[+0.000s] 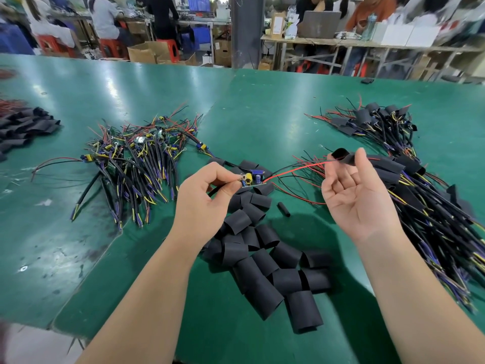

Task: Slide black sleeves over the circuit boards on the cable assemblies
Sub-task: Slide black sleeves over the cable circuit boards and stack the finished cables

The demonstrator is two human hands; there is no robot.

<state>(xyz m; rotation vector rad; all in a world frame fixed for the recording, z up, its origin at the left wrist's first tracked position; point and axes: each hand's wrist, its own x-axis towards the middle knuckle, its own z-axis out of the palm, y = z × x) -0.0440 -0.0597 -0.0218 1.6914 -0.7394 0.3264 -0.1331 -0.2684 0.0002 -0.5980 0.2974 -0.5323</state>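
Head view: the left hand [207, 198] pinches a small circuit board [252, 180] between thumb and fingertips. The right hand [359, 198], palm up, pinches 1 black sleeve [342, 156] at its fingertips, where the board's red wire [296, 168] meets it. Loose sleeves [265, 261] lie heaped on the green table [236, 101] between both forearms, with bare cable assemblies [136, 156] left of the left hand.

Bare left forearm [147, 292] and right forearm [412, 292], bare left hand [207, 198] and right hand [359, 198], wholly uncovered.
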